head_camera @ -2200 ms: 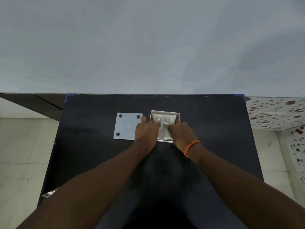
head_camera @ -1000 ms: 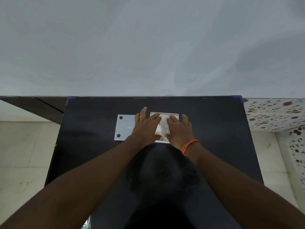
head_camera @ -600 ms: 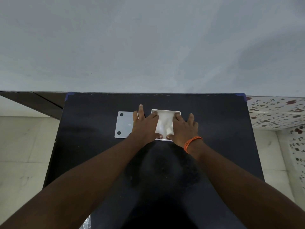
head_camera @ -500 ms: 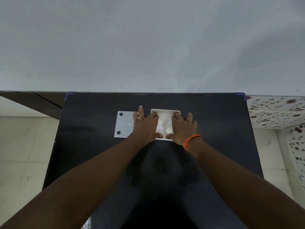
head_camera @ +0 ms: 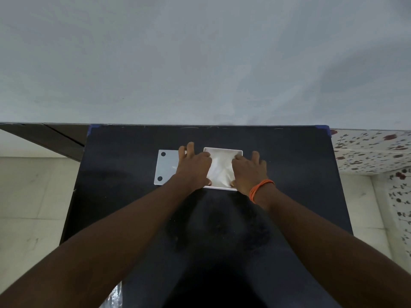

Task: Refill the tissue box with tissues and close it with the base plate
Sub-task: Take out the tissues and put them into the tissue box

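The white tissue box (head_camera: 223, 149) lies open side up on the black table (head_camera: 289, 165), and white tissues (head_camera: 221, 168) fill its inside. My left hand (head_camera: 194, 166) lies flat over the box's left edge, forefinger and thumb pressing on the tissues, the other fingers spread. My right hand (head_camera: 249, 170), with an orange band at the wrist, lies the same way over the right edge. The grey base plate (head_camera: 165, 167), with black round feet, lies flat just left of the box, partly under my left hand.
The table's far edge meets a pale wall, with blue tape at both far corners (head_camera: 323, 128). Tiled floor lies to the left and right of the table. Something shiny and crinkled (head_camera: 113, 296) shows at the table's near left edge.
Both hands went from bunching the tissue at the box's middle to lying flat on it, then slid apart to the box's left and right edges. The tissues now sit flatter inside.
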